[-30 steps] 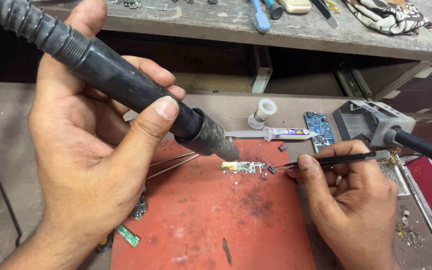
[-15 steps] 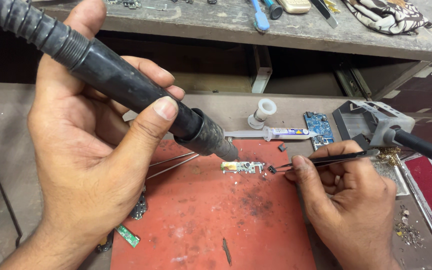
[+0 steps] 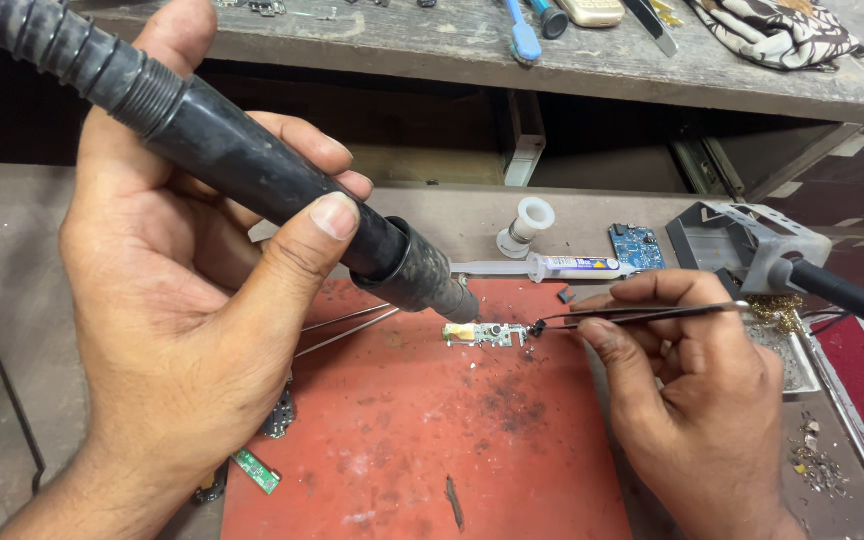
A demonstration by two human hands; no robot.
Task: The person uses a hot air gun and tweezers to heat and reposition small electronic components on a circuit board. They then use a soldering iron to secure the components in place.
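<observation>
My left hand [image 3: 182, 340] grips a black hot-air wand [image 3: 282, 190] with a ribbed hose; its nozzle tip points down just above the left end of a small circuit board strip [image 3: 484, 334]. The strip lies on a red work mat [image 3: 422, 440]. My right hand [image 3: 697, 400] pinches black tweezers [image 3: 642, 317], whose tips touch a tiny dark part at the strip's right end.
A flux syringe [image 3: 567, 266], a white spool [image 3: 529, 224] and a small blue circuit board [image 3: 635, 246] lie behind the mat. A soldering iron in its metal stand [image 3: 752, 245] sits at the right. A second pair of tweezers [image 3: 347, 330] and board scraps [image 3: 255, 470] lie at the left. A cluttered shelf [image 3: 452, 50] runs above.
The tweezers and my right hand have shifted slightly left toward the strip's right end. The wand has stayed nearly still.
</observation>
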